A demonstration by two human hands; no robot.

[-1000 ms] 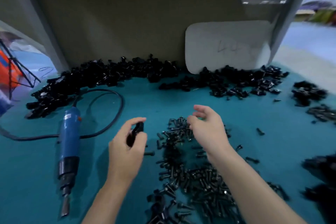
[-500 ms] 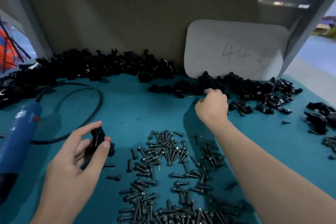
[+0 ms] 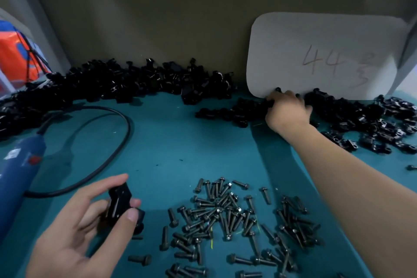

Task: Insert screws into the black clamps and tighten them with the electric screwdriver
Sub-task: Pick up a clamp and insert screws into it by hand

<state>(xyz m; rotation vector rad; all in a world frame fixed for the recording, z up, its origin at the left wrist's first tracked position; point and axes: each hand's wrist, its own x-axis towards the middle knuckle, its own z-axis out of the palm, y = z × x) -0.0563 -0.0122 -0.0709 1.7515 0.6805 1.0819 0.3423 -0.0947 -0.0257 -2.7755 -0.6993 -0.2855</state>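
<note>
Screws point(image 3: 225, 212) lie in a loose heap on the near part of the green-blue table point(image 3: 180, 142), between the two forearms. The left hand point(image 3: 74, 232) is low at the left with the palm turned up. It pinches one black clamp point(image 3: 119, 202) between the thumb and the index finger, and the other fingers are half bent under it. This clamp sits in the hand just beside the left edge of the heap.

The right hand point(image 3: 287, 110) is stretched far forward to the right pile of clamps point(image 3: 352, 115), which lies at the foot of a white card point(image 3: 316, 36) with "44" written on it. Its fingers are bent down into the pile and the tips are hidden among the black pieces, so I cannot tell if it has hold of one.

A longer pile of clamps point(image 3: 135, 83) runs along the back wall on the left side, with a small strip of table between it and the right pile. The blue electric screwdriver point(image 3: 15, 178) lies at the left edge, apart from both hands. Its black cable point(image 3: 108, 153) makes a wide loop on the table behind the left hand. Something orange point(image 3: 15, 52) shows at the far left, beyond the table.
</note>
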